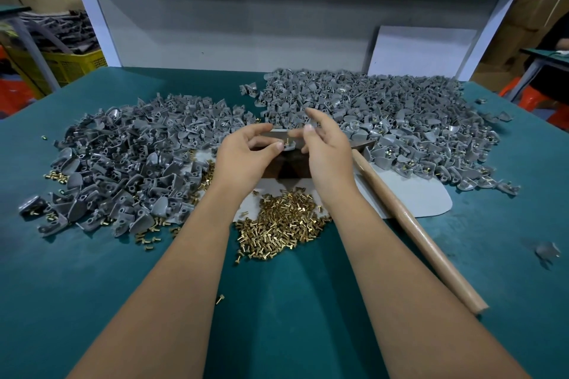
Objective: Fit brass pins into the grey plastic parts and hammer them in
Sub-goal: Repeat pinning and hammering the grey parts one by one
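Our left hand [246,151] pinches a grey part [289,146] on the block [286,168]; a brass pin [287,141] stands in it. Right hand [323,148] hovers loose-fingered, empty. Risk: a tilted pin bends under the hammer [412,224].

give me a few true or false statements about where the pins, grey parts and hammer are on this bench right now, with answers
1. The hammer handle lies on the table, to the right of the right hand. True.
2. The left hand grips the hammer. False: it holds a grey part over the block.
3. A brass pin stands up from that part. True.
4. The loose pin pile lies beyond the grey heaps. False: it lies nearer, between the forearms.
5. The table is red. False: it is teal green.
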### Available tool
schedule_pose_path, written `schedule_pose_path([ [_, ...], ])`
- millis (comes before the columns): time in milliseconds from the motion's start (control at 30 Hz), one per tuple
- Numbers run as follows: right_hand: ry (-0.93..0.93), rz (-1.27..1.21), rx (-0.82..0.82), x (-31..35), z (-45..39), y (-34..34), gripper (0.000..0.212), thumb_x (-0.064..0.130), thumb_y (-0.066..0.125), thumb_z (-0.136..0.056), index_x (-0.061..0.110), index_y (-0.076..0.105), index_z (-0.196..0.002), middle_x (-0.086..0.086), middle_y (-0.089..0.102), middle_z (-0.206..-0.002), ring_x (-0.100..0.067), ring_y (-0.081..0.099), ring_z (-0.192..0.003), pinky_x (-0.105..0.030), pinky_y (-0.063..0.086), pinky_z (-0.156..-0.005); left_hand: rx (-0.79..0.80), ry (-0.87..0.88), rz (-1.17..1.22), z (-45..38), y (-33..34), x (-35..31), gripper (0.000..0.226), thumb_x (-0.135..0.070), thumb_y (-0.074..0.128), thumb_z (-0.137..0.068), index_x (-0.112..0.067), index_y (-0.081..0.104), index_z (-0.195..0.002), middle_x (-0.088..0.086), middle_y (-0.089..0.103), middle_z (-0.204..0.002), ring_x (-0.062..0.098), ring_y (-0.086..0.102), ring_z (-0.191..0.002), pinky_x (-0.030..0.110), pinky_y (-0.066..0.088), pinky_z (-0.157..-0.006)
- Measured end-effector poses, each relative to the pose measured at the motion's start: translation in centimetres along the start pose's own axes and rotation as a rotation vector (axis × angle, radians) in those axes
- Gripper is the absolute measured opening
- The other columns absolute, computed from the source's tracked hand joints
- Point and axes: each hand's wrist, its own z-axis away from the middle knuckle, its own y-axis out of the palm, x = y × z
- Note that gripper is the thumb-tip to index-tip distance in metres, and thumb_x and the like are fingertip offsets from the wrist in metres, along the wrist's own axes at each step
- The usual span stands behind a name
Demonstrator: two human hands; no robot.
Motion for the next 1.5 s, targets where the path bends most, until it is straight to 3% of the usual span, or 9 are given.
schedule_pose_path([
  [267, 0.014, -0.043, -0.072, 0.0, -0.1, -0.2, 0.026, 0.015, 0.047, -0.098, 0.026, 0.061, -0.117, 0.006, 0.070, -0.091, 0.002, 0.059, -0.076, -0.017, 0.049, -0.073, -0.008, -0.002, 0.026, 0.4, 0.2, -0.4, 0.045, -0.014, 0.074, -0.086, -0.019, 0.060, -0.129, -0.016, 0.075, -0.086, 0.003, 0.064, -0.103, 0.041, 0.046, -0.104],
  [467, -0.097, 0.635, -0.335, -0.1, -0.1, -3.3, 0.023, 0.013, 0.052, -0.090, 0.022, 0.063, -0.107, 0.008, 0.058, -0.102, -0.012, 0.052, -0.093, -0.032, 0.049, -0.080, -0.035, 0.031, -0.028, 1.1, 0.3, -0.7, 0.041, -0.011, 0.074, -0.085, -0.026, 0.065, -0.122, -0.014, 0.075, -0.090, -0.002, 0.063, -0.099, 0.037, 0.050, -0.100],
  [533, -0.008, 0.822, -0.315, -0.5, 0.3, -5.2, 0.022, 0.019, 0.049, -0.091, 0.015, 0.060, -0.111, -0.003, 0.055, -0.110, -0.019, 0.047, -0.096, -0.033, 0.041, -0.080, -0.052, 0.044, -0.071, 1.2, 0.3, -0.7, 0.040, -0.014, 0.075, -0.085, -0.027, 0.066, -0.122, -0.016, 0.072, -0.095, -0.005, 0.059, -0.102, 0.036, 0.049, -0.102],
  [667, 0.130, 1.132, -0.144, -0.8, 1.4, -6.8, 0.041, 0.037, 0.045, -0.097, 0.002, 0.054, -0.117, -0.019, 0.055, -0.118, -0.036, 0.050, -0.110, -0.040, 0.043, -0.082, -0.093, 0.117, -0.281, 1.1, 0.4, -0.4, 0.027, -0.025, 0.074, -0.085, -0.026, 0.072, -0.112, -0.011, 0.062, -0.105, 0.019, 0.049, -0.117, 0.040, 0.043, -0.105],
  [733, 0.154, 1.206, -0.109, -0.6, 1.4, -6.6, 0.041, 0.037, 0.043, -0.097, 0.003, 0.055, -0.117, -0.020, 0.057, -0.119, -0.037, 0.049, -0.113, -0.039, 0.043, -0.081, -0.113, 0.168, -0.361, 1.2, 0.4, -0.4, 0.019, -0.028, 0.073, -0.085, -0.025, 0.075, -0.104, -0.012, 0.063, -0.104, 0.014, 0.040, -0.112, 0.033, 0.036, -0.099],
  [900, 0.250, 1.184, -0.023, -0.5, 0.4, -7.0, 0.041, 0.038, 0.038, -0.102, 0.008, 0.062, -0.115, -0.019, 0.057, -0.120, -0.037, 0.050, -0.112, -0.035, 0.036, -0.073, -0.123, 0.178, -0.376, 1.4, 0.4, -0.5, 0.013, -0.030, 0.072, -0.087, -0.025, 0.076, -0.098, -0.028, 0.051, -0.089, 0.009, 0.030, -0.106, 0.029, 0.028, -0.093],
  [1167, 0.245, 1.191, 0.005, -0.2, 0.4, -6.9, 0.030, 0.029, 0.045, -0.099, 0.004, 0.059, -0.111, -0.019, 0.059, -0.114, -0.037, 0.054, -0.105, -0.033, 0.037, -0.069, -0.129, 0.153, -0.353, 1.1, 0.7, -0.2, 0.011, -0.030, 0.070, -0.088, -0.026, 0.075, -0.096, -0.025, 0.055, -0.090, 0.011, 0.030, -0.107, 0.036, 0.035, -0.098],
  [1333, 0.110, 1.056, -0.059, 0.8, 0.7, -6.8, 0.022, 0.013, 0.054, -0.093, 0.010, 0.034, -0.100, -0.004, 0.050, -0.075, -0.030, 0.053, -0.070, -0.032, 0.032, -0.054, -0.140, 0.133, -0.370, 1.0, 1.0, -0.2, 0.003, -0.031, 0.068, -0.088, -0.032, 0.070, -0.090, -0.022, 0.057, -0.095, 0.013, 0.031, -0.108, 0.038, 0.036, -0.099],
  [1500, -0.044, 1.042, -0.125, 3.2, 0.8, -6.4, 0.016, 0.035, 0.051, -0.096, 0.025, 0.048, -0.108, 0.002, 0.053, -0.078, -0.022, 0.046, -0.064, -0.031, 0.029, -0.054, -0.173, 0.153, -0.413, 1.1, 0.9, -0.2, 0.006, -0.034, 0.067, -0.088, -0.033, 0.073, -0.089, -0.016, 0.068, -0.105, 0.020, 0.040, -0.115, 0.040, 0.037, -0.099],
])
